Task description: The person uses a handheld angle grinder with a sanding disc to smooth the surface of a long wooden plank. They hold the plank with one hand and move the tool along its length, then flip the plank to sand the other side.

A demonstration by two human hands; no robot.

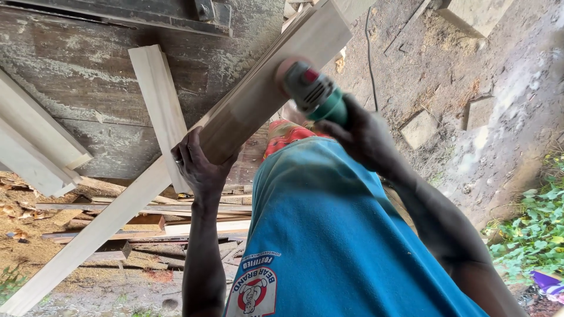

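Fingers point(189, 154) of the person's left hand point(202, 170) curl shut around the near end of a pale wooden board point(264, 88), gripping it from below. That board runs up and to the right, from the middle of the view toward the far top edge. The right hand point(364, 138) is wrapped closed around a green and grey power sander point(314, 91), whose round head presses against the board's right face, just beyond the left hand. A thin black cord point(370, 58) trails away over the dirt ground point(499, 117) on the far right.

Under the board stands a worn, dark tabletop point(88, 88) with flaking paint. A shorter pale plank point(161, 111) lies on it just left of the gripped board, and more pale planks point(35, 141) rest at the far left. One long plank point(88, 240) slants down to the near left corner, above a heap of wood offcuts point(147, 226) and sawdust.

The person wears a blue shirt point(329, 235); near its bottom edge is a round red and white printed emblem point(254, 293). Green leaves point(540, 229) show at the near right.
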